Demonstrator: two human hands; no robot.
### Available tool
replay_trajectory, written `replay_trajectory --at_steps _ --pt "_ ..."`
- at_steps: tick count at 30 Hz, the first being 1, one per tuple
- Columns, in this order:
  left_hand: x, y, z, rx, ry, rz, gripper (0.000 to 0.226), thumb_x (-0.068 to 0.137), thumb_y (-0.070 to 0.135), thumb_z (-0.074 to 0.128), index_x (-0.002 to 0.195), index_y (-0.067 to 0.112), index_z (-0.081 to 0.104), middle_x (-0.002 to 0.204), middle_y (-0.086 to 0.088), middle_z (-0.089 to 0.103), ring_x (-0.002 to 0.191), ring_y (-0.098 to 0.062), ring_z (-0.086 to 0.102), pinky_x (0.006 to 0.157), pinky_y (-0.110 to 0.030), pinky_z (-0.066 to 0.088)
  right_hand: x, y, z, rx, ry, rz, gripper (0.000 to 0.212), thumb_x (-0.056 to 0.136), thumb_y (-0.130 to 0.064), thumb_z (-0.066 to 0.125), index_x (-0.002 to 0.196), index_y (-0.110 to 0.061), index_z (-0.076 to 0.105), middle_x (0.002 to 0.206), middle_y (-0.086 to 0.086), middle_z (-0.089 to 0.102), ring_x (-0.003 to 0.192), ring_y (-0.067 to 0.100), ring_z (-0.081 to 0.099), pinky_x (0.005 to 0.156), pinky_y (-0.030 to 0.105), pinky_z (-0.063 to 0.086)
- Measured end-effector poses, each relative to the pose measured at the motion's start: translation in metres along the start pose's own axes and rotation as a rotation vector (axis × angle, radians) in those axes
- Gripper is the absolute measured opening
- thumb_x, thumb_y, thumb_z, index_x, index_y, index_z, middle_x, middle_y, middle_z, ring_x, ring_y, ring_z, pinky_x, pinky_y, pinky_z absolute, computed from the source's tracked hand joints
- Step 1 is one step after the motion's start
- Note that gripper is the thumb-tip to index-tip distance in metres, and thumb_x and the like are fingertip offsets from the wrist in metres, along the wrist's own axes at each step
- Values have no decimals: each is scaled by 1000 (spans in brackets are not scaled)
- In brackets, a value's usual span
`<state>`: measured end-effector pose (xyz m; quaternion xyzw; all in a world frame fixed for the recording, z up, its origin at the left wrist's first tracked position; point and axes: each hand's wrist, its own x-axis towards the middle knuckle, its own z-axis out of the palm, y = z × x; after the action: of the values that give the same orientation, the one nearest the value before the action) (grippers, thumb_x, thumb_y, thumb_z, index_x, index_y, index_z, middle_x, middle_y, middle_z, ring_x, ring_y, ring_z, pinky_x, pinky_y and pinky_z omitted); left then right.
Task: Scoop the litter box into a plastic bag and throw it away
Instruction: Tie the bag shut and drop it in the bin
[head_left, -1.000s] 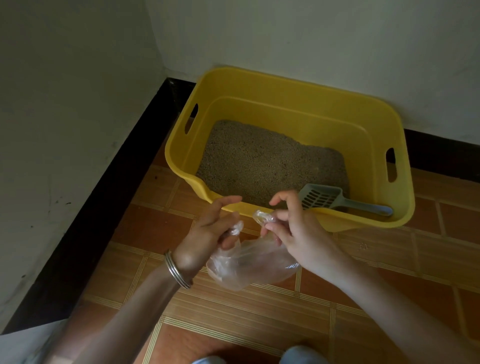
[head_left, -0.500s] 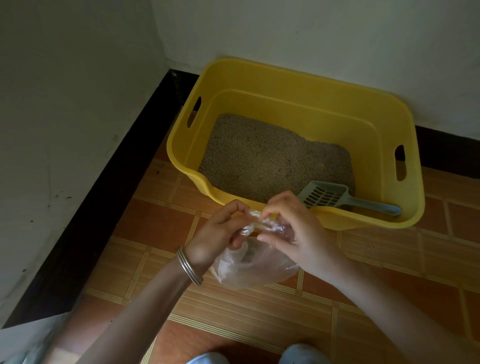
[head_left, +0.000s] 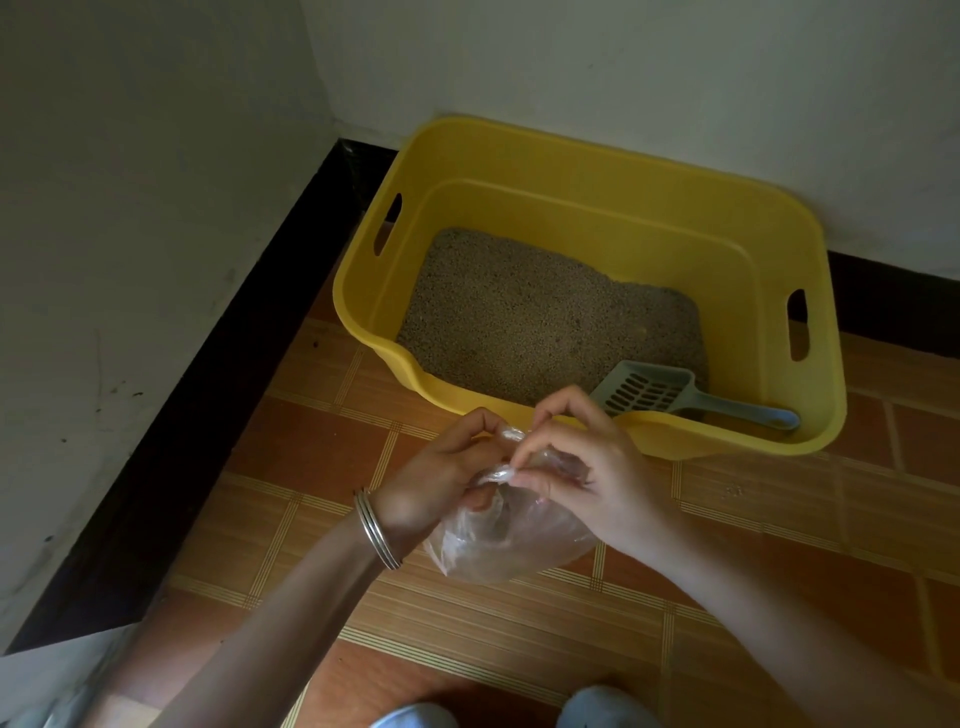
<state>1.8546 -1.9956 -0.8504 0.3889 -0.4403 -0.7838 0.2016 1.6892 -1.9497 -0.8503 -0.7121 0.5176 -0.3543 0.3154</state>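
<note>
Both hands have closed in since a second ago, when they held the bag's mouth apart; the neck is now bunched between them. Clear plastic bag (head_left: 511, 545) hangs just in front of the litter box (head_left: 623, 156), over the tiled floor (head_left: 779, 519); can't tell if it touches the floor. Grip of the left hand (head_left: 441, 478): thumb and fingers curled, pinching the twisted neck. Grip of the right hand (head_left: 587, 467): fingertips pinched on the same neck, right against the left fingers. Grey-brown litter (head_left: 545, 322) covers the box bottom. Grey scoop (head_left: 675, 397) lies inside at the near right corner, blade on litter. Metal bangles (head_left: 376, 530) on left wrist. Box sits in a wall corner edged by black skirting (head_left: 208, 389).
</note>
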Motion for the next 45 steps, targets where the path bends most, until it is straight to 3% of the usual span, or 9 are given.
replay_trajectory --at_steps 7,12,14,17,22,25,28,31,45 --pt "-2 -15 -12 -138 -1 143 20 80 22 65 83 7 52 71 -3 54 50 -8 45 51 -18 42 -9 -1 -4 474 -107 299 13 90 -26 53 86 -14 54 95 -6 49 73 9 59 72 20 45" --pt "-8 -20 -15 142 33 406 14 71 24 72 79 15 64 101 -2 62 80 -13 60 68 -21 49 -7 -11 -10 589 -85 478 19 87 -33 49 86 -15 56 67 -6 61 69 7 59 67 18 46" --pt "-9 -17 -18 399 48 569 9 73 20 71 79 20 65 108 -5 57 93 -11 60 77 -21 48 -4 -14 -10 563 -72 531 21 79 -37 53 84 -18 58 65 -5 63 68 6 60 66 18 45" --pt "-8 -12 -20 701 46 772 9 74 17 71 78 21 64 112 0 54 80 -10 60 72 -29 51 0 -19 -10 493 -91 560 24 73 -39 60 82 -17 62 70 -3 67 72 7 63 69 17 46" --pt "-8 -15 -19 811 31 854 2 76 17 70 78 17 69 114 1 51 74 -9 58 64 -30 52 2 -21 -9 236 -78 548 13 73 -19 76 69 -19 64 63 -7 63 61 3 56 61 17 43" --pt "-10 -18 -21 769 66 770 16 70 22 73 83 22 65 111 4 54 84 -7 60 74 -24 52 0 -19 -6 81 0 432 20 69 -13 78 64 -21 60 66 -2 66 61 8 58 61 19 46" --pt "-15 -16 -20 432 122 452 22 77 25 65 93 14 55 102 5 62 84 -22 64 74 -36 53 -3 -11 -3 -118 105 147 24 67 -8 78 64 -20 57 71 -5 64 68 8 60 62 14 49" --pt "-9 -15 -22 314 149 275 14 90 -1 51 99 7 57 93 3 69 87 -13 64 77 -31 51 -4 -5 -1 -268 131 -58 20 64 -2 78 66 -9 59 76 -2 63 72 4 57 66 11 47" --pt "-8 0 -21 68 -189 -59 27 85 5 56 108 -8 51 88 -9 67 75 -12 64 67 -20 51 -5 -3 -3 -360 127 -251 11 76 -9 73 71 -6 64 84 3 64 78 10 60 74 16 49"
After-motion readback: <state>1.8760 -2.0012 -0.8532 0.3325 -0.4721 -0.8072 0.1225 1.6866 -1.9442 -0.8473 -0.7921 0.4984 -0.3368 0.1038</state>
